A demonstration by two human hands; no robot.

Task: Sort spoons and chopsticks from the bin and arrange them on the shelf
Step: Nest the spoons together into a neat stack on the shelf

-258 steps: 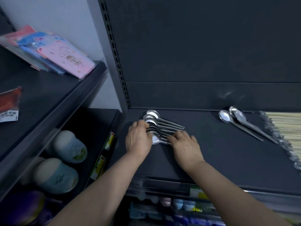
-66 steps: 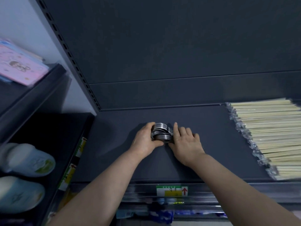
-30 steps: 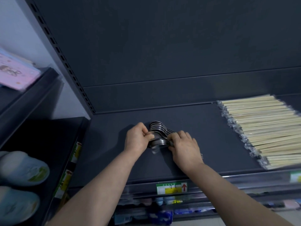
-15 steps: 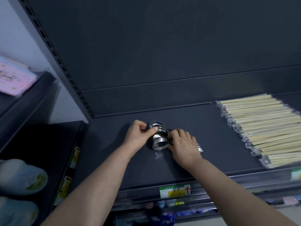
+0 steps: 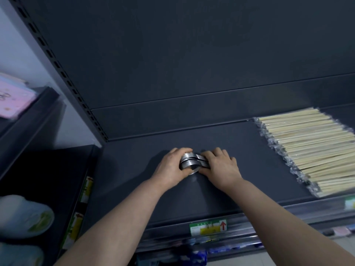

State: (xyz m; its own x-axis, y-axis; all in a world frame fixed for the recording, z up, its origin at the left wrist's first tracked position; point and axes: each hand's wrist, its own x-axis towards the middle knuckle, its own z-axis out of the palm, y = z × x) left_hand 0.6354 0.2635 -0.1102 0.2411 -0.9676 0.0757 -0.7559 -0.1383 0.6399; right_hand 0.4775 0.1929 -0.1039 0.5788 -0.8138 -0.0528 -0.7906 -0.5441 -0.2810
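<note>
1. Spoons [image 5: 189,162] are the thing to watch. A shiny pile of them lies on the dark shelf [image 5: 249,160], right between the two hands.
2. Far to the left of the left hand [image 5: 171,169] is another rack. It has a pink pack [image 5: 13,98] up high and pale slippers [image 5: 25,215] down low. Both look blurry.
3. The left hand is bent round the round ends of the pile. Its fingers curl over the far side and its thumb is on the near side, so it holds the pile like a cup.
4. Between the hands, the spoons sit one inside the other. The round ends point to the left hand. The handles go under the right hand [image 5: 221,167].
5. The right hand lies palm down with its fingers bent over the handles and grips them. I cannot tell how hard it squeezes.
6. Well to the right of the right hand lie the chopsticks [image 5: 311,150]. They are in clear wrappers, side by side in a neat row. They do not touch the spoons.
7. Below the hands, on the front edge, is a small price label [image 5: 208,227] with a red arrow.
8. I think the step now is squeezing the spoons into one tidy pile. The bin is not in view, so I cannot tell if more things wait.
9. The next move needs care. Metal spoons are slippery, so both hands should let go slowly and together, or the pile may slide apart.
</note>
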